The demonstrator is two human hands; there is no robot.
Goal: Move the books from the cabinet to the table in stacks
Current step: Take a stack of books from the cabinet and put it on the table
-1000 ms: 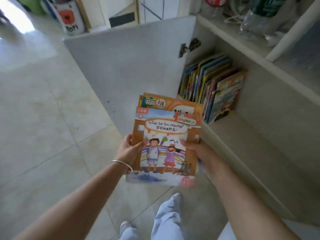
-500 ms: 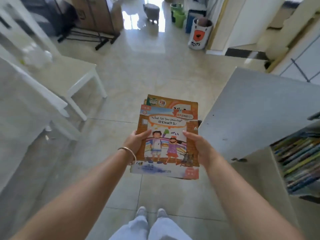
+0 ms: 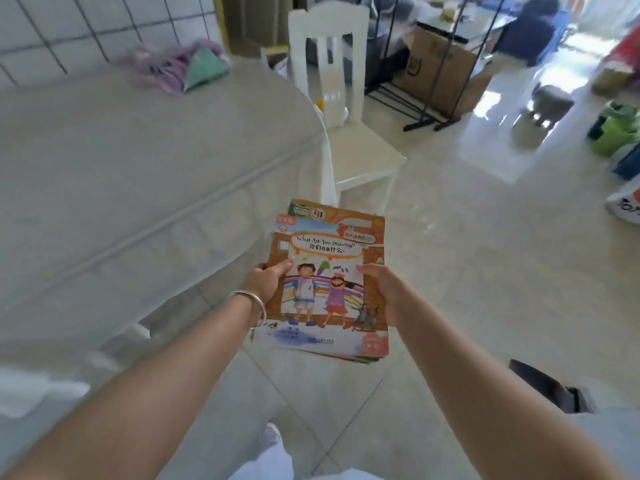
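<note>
A stack of thin picture books is carried flat in front of me, above the tiled floor. The top cover reads "What Are You Drawing?" and shows two drawn children. My left hand grips the stack's left edge, thumb on the cover. My right hand grips the right edge the same way. The table, covered in a pale cloth, fills the left of the view, its edge just left of the books. The cabinet is out of view.
A white chair stands at the table's far corner. A bundle of purple and green cloth lies on the table's far side. Behind are a black metal rack, a cardboard box, a small stool and green bins.
The view has swung left from the cabinet toward the table. The cabinet door and shelf of books have left the frame. Both hands keep the same hold on the stack.
</note>
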